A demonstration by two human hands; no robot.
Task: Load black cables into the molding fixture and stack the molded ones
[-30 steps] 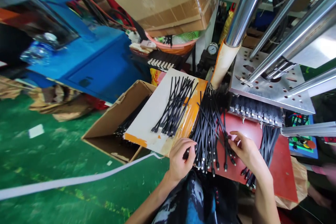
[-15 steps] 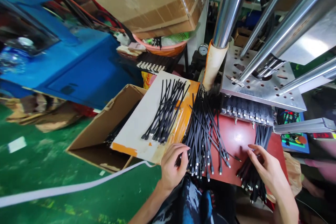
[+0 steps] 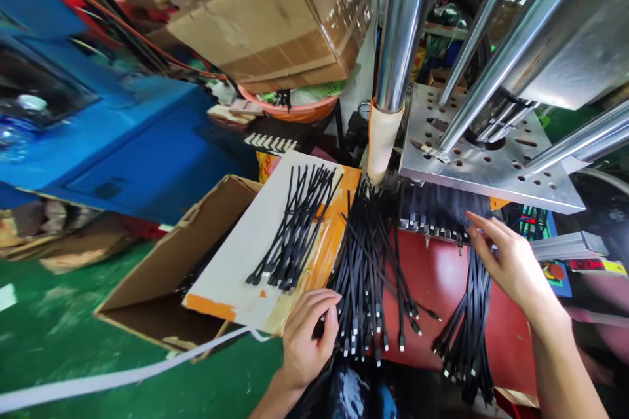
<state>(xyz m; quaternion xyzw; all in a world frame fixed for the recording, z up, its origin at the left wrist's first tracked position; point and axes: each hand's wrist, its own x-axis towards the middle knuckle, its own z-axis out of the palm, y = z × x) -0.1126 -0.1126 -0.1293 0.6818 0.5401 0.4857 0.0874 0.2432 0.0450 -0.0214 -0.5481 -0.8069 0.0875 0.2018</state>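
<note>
My left hand (image 3: 309,337), fingers curled toward the thumb, is beside a pile of black cables (image 3: 361,275) with metal plugs. Whether anything is inside its curl is hidden. My right hand (image 3: 514,265) reaches to the right end of a metal mould block (image 3: 432,228), its index finger and thumb stretched out and apart. Plugs sit in a row along the block's front edge. Below that hand a bundle of black cables (image 3: 472,321) hangs over the red table (image 3: 437,275). More black cables (image 3: 299,236) lie on a white board (image 3: 240,252) at the left.
A perforated steel plate (image 3: 472,163) on thick chrome columns (image 3: 407,33) stands over the mould. An open cardboard box (image 3: 142,288) is under the board, on the green floor. A blue machine (image 3: 128,144) stands left; a large carton (image 3: 265,19) sits behind.
My right hand has risen from above the hanging cable bundle to the mould's right end. My left hand keeps its curled pose near the pile. The view has shifted slightly.
</note>
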